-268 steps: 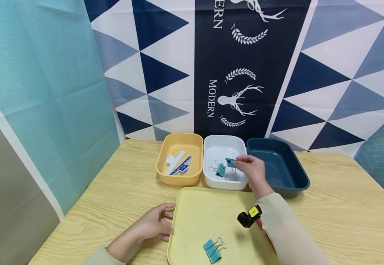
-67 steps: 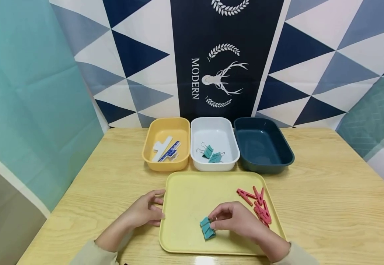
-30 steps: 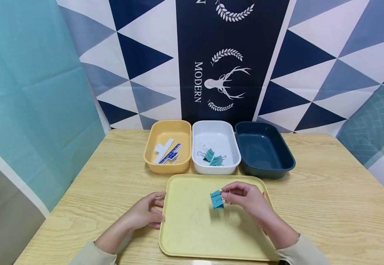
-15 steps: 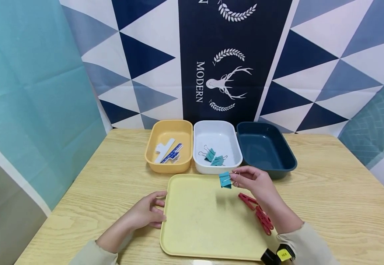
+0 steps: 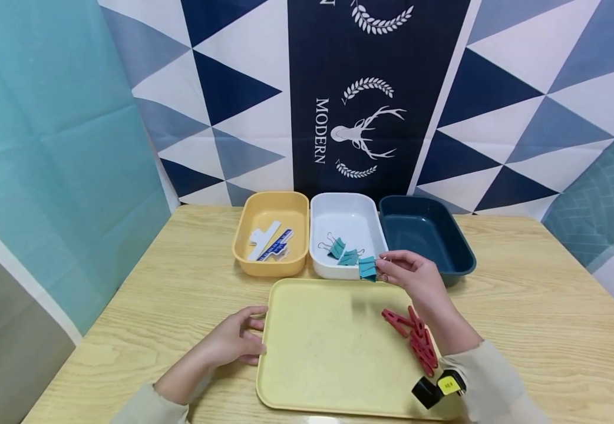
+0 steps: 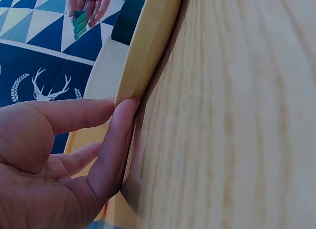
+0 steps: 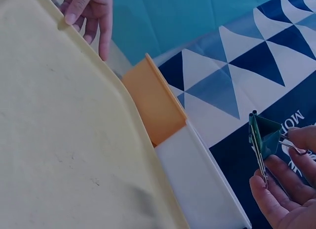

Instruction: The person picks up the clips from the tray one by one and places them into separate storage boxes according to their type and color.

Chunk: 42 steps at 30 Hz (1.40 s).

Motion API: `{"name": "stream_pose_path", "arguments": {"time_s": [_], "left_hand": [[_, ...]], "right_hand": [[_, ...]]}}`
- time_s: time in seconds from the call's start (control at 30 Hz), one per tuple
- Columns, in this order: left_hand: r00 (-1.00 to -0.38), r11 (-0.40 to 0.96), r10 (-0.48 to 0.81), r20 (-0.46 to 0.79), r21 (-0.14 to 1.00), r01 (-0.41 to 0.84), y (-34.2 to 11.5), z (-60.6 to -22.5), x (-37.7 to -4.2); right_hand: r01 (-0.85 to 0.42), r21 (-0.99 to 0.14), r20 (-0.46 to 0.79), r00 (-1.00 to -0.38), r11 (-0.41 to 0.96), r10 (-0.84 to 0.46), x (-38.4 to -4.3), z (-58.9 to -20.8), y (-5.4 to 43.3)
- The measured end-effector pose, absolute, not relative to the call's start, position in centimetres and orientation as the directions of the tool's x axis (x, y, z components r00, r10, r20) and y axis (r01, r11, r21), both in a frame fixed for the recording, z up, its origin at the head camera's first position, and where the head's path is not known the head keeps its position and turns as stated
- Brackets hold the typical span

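Teal binder clip [image 5: 367, 268] hung from your right hand [image 5: 412, 277] fingers pinching its wire handles, just over white bin [image 5: 322, 270] near rim, left hand [image 5: 233, 343] fingers relaxed against tray [image 5: 317, 353].

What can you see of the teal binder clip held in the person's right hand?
The teal binder clip has a folded body that looks like painted metal, with thin silver wire handles. The right hand pinches those handles, so the body hangs free in the air, over the near rim of the white bin. Nothing else touches it.
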<state>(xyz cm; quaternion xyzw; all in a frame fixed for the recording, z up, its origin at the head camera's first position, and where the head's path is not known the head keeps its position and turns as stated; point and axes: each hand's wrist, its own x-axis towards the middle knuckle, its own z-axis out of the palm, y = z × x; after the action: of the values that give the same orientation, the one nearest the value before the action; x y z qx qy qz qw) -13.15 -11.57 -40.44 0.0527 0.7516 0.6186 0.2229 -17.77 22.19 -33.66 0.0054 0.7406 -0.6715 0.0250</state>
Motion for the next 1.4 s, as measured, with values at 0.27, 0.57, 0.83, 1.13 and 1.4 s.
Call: {"name": "stream_pose_path", "arguments": {"time_s": [0.27, 0.57, 0.83, 1.13, 1.4], "left_hand": [[-0.897, 0.232, 0.355, -0.264, 0.954, -0.190, -11.6, -40.5, -13.2], [-0.898, 0.223, 0.354, -0.261, 0.956, -0.190, -11.6, -40.5, -13.2], [-0.896, 0.220, 0.355, -0.266, 0.956, -0.196, -11.6, -40.6, -13.3], [-0.895, 0.229, 0.356, -0.269, 0.954, -0.195, -11.6, -40.5, -13.2], [-0.892, 0.227, 0.365, -0.268, 0.954, -0.194, -11.7, -40.4, -13.3]], "right_hand": [[0.033, -0.995, -0.031, -0.999, 0.094, 0.030, -18.7, -33.7, 22.1], [0.044, -0.994, -0.038, -0.998, 0.104, 0.056, -19.6, -33.5, 21.9], [0.049, -0.997, -0.044, -0.996, 0.061, 0.071, -20.4, -33.3, 21.7], [0.060, -0.998, -0.057, -0.995, 0.031, 0.086, -21.3, -33.9, 21.3], [0.077, -0.997, -0.074, -0.993, 0.026, 0.095, -21.4, -34.4, 21.2]]}}
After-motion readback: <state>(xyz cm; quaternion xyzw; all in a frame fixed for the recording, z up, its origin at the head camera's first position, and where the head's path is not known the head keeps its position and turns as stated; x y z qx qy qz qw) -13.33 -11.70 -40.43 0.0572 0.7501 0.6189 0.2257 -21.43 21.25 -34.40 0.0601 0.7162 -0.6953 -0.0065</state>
